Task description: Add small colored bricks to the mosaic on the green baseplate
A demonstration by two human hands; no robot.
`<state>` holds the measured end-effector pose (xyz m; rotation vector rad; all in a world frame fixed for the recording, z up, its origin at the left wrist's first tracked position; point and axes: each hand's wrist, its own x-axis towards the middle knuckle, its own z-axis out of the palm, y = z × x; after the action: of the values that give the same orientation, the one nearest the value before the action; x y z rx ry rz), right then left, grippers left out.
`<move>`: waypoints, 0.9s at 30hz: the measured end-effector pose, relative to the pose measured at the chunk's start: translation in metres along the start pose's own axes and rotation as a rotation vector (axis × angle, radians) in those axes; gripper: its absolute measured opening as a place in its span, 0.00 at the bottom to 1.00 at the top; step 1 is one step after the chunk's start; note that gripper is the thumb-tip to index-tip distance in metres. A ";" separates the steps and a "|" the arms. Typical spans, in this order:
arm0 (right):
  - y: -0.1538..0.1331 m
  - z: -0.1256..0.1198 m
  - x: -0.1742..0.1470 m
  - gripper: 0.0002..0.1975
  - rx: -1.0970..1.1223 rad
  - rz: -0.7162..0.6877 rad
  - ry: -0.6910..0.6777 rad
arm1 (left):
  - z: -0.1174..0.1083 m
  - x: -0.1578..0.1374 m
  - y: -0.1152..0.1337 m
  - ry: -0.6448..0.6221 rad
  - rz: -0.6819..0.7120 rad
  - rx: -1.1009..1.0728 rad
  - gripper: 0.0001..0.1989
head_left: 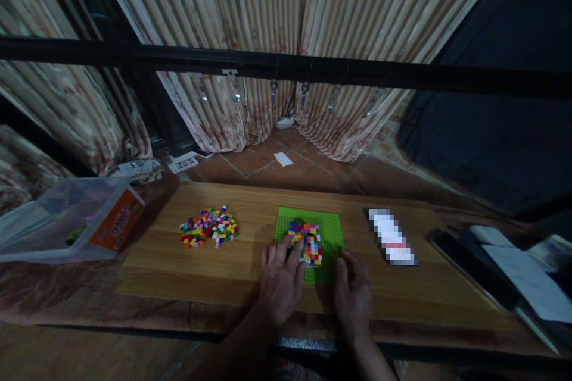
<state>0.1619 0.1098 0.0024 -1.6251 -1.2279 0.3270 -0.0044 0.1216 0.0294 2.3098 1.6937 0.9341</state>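
A green studded baseplate (332,225) lies on the wooden board, with a block of small multicoloured building bricks (313,244) set on it. My left hand (281,280) rests over the plate's left edge, its fingers stretched out and touching the left side of the bricks. At the plate's lower right edge is my right hand (354,292), fingers loosely bent and thumb apart, with nothing visible in it. Its fingertips are partly hidden. Left of the plate lies a loose pile of small coloured bricks (210,227).
The wooden board (250,202) lies on a brown cloth. A clear plastic box (75,208) with an orange label lies at the left. At the right are a phone (391,237), a dark flat device (473,268) and papers (531,280). A black bar (286,65) crosses before the curtains.
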 end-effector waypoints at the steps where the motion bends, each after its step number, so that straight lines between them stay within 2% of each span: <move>1: -0.001 0.001 0.000 0.19 -0.007 -0.007 -0.005 | 0.000 0.000 -0.001 -0.005 0.005 0.008 0.22; 10: 0.000 0.003 -0.002 0.17 -0.013 -0.055 -0.008 | -0.006 0.004 0.005 -0.008 0.047 0.093 0.24; 16: 0.001 0.004 -0.001 0.17 -0.035 -0.073 -0.008 | 0.002 0.017 0.017 -0.135 0.194 0.094 0.38; 21: 0.004 0.005 -0.002 0.17 -0.040 -0.066 -0.013 | 0.010 0.023 0.019 -0.220 0.219 0.144 0.39; 27: 0.002 0.008 -0.002 0.16 -0.035 -0.049 -0.023 | 0.005 0.024 0.024 -0.258 0.194 0.182 0.40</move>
<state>0.1571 0.1126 -0.0036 -1.6219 -1.2958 0.2957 0.0220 0.1360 0.0456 2.6156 1.5270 0.4953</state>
